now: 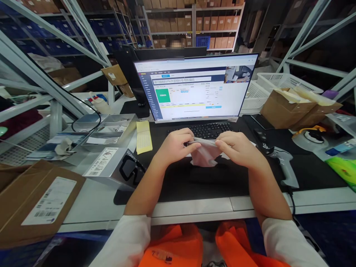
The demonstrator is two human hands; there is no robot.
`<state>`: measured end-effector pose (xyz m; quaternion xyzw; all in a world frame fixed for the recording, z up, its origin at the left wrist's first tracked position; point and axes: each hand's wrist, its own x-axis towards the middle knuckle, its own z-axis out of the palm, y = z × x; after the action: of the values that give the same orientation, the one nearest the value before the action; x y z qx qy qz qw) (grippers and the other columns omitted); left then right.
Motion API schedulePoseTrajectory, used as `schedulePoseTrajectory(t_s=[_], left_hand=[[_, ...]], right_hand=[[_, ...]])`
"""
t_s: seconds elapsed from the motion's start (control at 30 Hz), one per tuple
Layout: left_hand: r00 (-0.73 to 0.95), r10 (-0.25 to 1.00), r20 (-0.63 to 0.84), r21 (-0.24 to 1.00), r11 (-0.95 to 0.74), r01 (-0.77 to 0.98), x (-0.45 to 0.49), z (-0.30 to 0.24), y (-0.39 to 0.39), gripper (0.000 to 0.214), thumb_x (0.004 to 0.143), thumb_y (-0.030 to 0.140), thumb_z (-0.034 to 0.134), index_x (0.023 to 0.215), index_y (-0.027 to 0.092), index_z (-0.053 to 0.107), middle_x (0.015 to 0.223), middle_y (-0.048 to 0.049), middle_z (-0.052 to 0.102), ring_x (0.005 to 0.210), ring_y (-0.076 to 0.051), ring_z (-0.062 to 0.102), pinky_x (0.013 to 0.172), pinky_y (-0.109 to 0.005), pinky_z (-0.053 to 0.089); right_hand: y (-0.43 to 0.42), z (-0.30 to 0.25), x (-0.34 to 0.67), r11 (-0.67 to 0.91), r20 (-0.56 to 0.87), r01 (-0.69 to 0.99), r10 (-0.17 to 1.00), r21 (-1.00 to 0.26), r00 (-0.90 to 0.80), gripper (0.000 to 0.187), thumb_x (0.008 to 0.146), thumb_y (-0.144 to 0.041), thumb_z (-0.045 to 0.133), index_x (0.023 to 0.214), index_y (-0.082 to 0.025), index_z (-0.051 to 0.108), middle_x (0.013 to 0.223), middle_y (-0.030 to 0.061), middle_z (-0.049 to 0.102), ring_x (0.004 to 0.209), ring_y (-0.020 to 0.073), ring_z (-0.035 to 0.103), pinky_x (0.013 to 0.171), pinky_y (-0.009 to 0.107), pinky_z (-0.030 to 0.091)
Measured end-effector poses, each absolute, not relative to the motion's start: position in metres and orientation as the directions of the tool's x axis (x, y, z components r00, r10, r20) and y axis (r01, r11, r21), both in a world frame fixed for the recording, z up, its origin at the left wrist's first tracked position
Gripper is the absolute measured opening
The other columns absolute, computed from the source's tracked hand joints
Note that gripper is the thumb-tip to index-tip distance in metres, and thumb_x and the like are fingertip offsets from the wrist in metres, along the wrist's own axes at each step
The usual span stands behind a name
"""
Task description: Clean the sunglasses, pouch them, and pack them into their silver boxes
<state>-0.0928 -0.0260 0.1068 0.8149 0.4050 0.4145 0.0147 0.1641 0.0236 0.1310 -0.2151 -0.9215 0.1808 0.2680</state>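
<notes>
Both of my hands grip the top edge of a small pale pinkish-grey pouch (205, 155), which looks like soft plastic or cloth. My left hand (179, 145) pinches its left corner between thumb and fingers. At the right corner my right hand (234, 146) does the same. The pouch hangs above the black desk mat, just in front of the keyboard (210, 129). Whether anything is inside it cannot be seen. A bit of white paper or film shows beside the right fingers.
A monitor (194, 91) stands behind the keyboard. Left are a grey box with goggles printed on it (116, 168), a yellow label sheet (144, 137), a grey tray (111, 129) and a cardboard box (36, 202). Right are a barcode scanner (283, 167), a tape dispenser (310, 138) and open cartons (292, 107).
</notes>
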Motion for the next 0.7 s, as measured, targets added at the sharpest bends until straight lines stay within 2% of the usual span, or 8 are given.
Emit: schedulePoseTrajectory(t_s=[0.1, 0.2, 0.27, 0.37, 0.43, 0.53, 0.6, 0.7], left_hand=[[0.298, 0.684, 0.666, 0.5, -0.706, 0.502, -0.087, 0.105, -0.026, 0.028, 0.095, 0.038, 0.064, 0.076, 0.018, 0.069, 0.085, -0.005, 0.069, 0.077, -0.014, 0.065, 0.069, -0.027, 0.051], [0.269, 0.696, 0.665, 0.568, -0.706, 0.423, -0.079, 0.102, -0.025, 0.029, 0.097, 0.036, 0.061, 0.077, 0.018, 0.073, 0.083, -0.0056, 0.071, 0.074, -0.015, 0.066, 0.068, -0.028, 0.053], [0.254, 0.718, 0.648, 0.595, -0.686, 0.42, -0.074, 0.099, -0.024, 0.024, 0.094, 0.035, 0.065, 0.078, 0.02, 0.074, 0.085, -0.0054, 0.071, 0.076, -0.016, 0.067, 0.07, -0.029, 0.055], [0.257, 0.738, 0.624, 0.616, -0.667, 0.419, -0.069, 0.096, -0.023, 0.011, 0.09, 0.031, 0.071, 0.086, 0.022, 0.076, 0.092, -0.0051, 0.071, 0.083, -0.017, 0.068, 0.077, -0.031, 0.057], [0.265, 0.744, 0.614, 0.626, -0.663, 0.411, -0.067, 0.095, -0.024, 0.009, 0.089, 0.028, 0.071, 0.092, 0.022, 0.077, 0.096, -0.0054, 0.07, 0.088, -0.017, 0.068, 0.08, -0.031, 0.057], [0.246, 0.734, 0.634, 0.623, -0.672, 0.4, -0.063, 0.092, -0.025, 0.012, 0.09, 0.025, 0.07, 0.1, 0.023, 0.076, 0.101, -0.0057, 0.069, 0.094, -0.017, 0.068, 0.085, -0.031, 0.057], [0.22, 0.723, 0.655, 0.619, -0.68, 0.393, -0.062, 0.089, -0.025, 0.014, 0.09, 0.026, 0.071, 0.103, 0.023, 0.075, 0.104, -0.006, 0.069, 0.098, -0.018, 0.068, 0.089, -0.033, 0.057], [0.178, 0.718, 0.672, 0.64, -0.685, 0.347, -0.065, 0.082, -0.019, 0.032, 0.093, 0.036, 0.068, 0.124, 0.027, 0.07, 0.12, -0.0088, 0.069, 0.109, -0.021, 0.067, 0.095, -0.036, 0.056]], right_hand=[[0.02, 0.129, 0.161, 0.837, 0.406, 0.375, 0.527, -0.398, -0.747, 0.038, 0.101, -0.029, 0.051, 0.067, -0.019, 0.066, 0.073, 0.0039, 0.068, 0.074, 0.0176, 0.062, 0.075, 0.032, 0.044], [0.017, 0.127, 0.161, 0.809, 0.378, 0.451, 0.579, -0.378, -0.722, 0.015, 0.09, -0.025, 0.065, 0.076, -0.02, 0.07, 0.081, 0.0027, 0.07, 0.077, 0.0188, 0.064, 0.075, 0.032, 0.046], [0.015, 0.126, 0.163, 0.797, 0.376, 0.471, 0.597, -0.377, -0.709, 0.004, 0.085, -0.024, 0.069, 0.087, -0.021, 0.071, 0.095, 0.0038, 0.072, 0.086, 0.0209, 0.067, 0.079, 0.033, 0.049], [0.015, 0.125, 0.167, 0.811, 0.398, 0.442, 0.577, -0.384, -0.713, 0.027, 0.084, -0.029, 0.074, 0.11, -0.022, 0.071, 0.122, 0.0077, 0.069, 0.108, 0.0262, 0.067, 0.09, 0.037, 0.052], [0.015, 0.123, 0.168, 0.819, 0.385, 0.416, 0.559, -0.396, -0.734, 0.036, 0.085, -0.034, 0.076, 0.118, -0.023, 0.07, 0.134, 0.0088, 0.064, 0.118, 0.0281, 0.064, 0.096, 0.039, 0.052], [0.018, 0.122, 0.166, 0.801, 0.3, 0.425, 0.565, -0.422, -0.768, 0.02, 0.09, -0.038, 0.071, 0.102, -0.022, 0.073, 0.126, 0.0081, 0.066, 0.107, 0.0253, 0.067, 0.089, 0.037, 0.053], [0.023, 0.123, 0.164, 0.799, 0.274, 0.379, 0.539, -0.468, -0.797, 0.022, 0.095, -0.04, 0.064, 0.088, -0.02, 0.071, 0.114, 0.0075, 0.068, 0.097, 0.0215, 0.067, 0.082, 0.034, 0.052], [0.035, 0.124, 0.164, 0.782, 0.397, 0.185, 0.486, -0.595, -0.779, 0.03, 0.097, -0.044, 0.061, 0.081, -0.019, 0.07, 0.113, 0.0085, 0.068, 0.1, 0.0209, 0.067, 0.089, 0.034, 0.052]])
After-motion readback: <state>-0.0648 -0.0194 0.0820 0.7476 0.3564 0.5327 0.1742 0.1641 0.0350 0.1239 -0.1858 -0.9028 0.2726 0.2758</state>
